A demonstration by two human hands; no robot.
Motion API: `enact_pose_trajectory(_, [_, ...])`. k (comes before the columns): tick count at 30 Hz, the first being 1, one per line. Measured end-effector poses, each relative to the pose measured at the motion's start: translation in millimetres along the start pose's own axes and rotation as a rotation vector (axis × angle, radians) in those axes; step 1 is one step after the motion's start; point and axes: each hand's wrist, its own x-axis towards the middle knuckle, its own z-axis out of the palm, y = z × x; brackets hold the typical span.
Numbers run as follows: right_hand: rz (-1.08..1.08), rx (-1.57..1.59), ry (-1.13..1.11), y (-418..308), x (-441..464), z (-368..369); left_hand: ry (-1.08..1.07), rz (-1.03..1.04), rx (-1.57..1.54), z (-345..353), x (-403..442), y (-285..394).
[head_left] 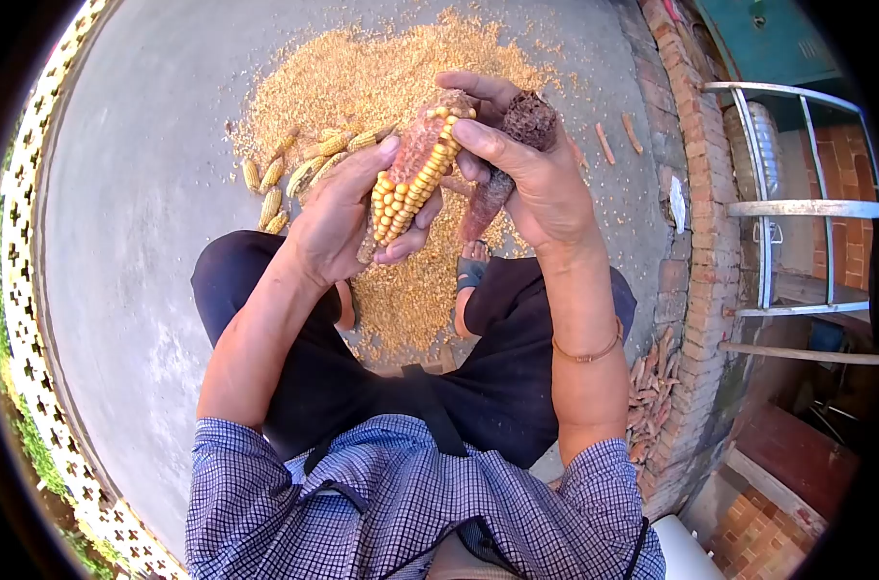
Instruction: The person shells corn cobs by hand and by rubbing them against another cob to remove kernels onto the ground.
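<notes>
Checked shirt (391,503) filled the foreground. Left hand (335,211) gripped a corn ear (408,193), apparently steadying it; right hand (541,184) clasped a bare cob (486,207) alongside, perhaps as a brace.

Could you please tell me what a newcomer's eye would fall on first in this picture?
Probably the partly shelled corn ear at upper centre, bright yellow, between the left hand and the right hand, which also holds a dark cob. Next might come the wide spread of loose kernels on the grey floor, with a group of ears at its left edge in the picture.
</notes>
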Motion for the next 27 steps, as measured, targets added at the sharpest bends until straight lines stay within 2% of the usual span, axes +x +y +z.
enact_pose_trajectory(3, [-0.008, -0.042, 0.016, 2, 0, 1, 0.040, 0.043, 0.106, -3, 0, -4])
enact_pose_trajectory(6, [-0.025, -0.137, 0.034, 6, 1, 3, 0.013, 0.150, 0.456, 0, -1, -2])
enact_pose_trajectory(9, [0.003, -0.210, 0.075, 7, 0, 7, 0.062, 0.182, 0.462, 2, -2, -2])
enact_pose_trajectory(13, [0.024, -0.153, 0.082, 9, 2, 6, 0.052, 0.247, 0.521, 4, -4, -2])
enact_pose_trajectory(16, [0.035, -0.048, 0.072, 10, 4, 5, 0.008, 0.179, 0.436, -3, -4, 1])
enact_pose_trajectory(19, [0.071, 0.027, 0.078, 8, 3, 6, 0.068, 0.115, 0.249, 3, -7, 3])
enact_pose_trajectory(27, [0.019, -0.061, 0.062, 12, 3, 4, 0.015, 0.168, 0.287, 2, -5, 1])
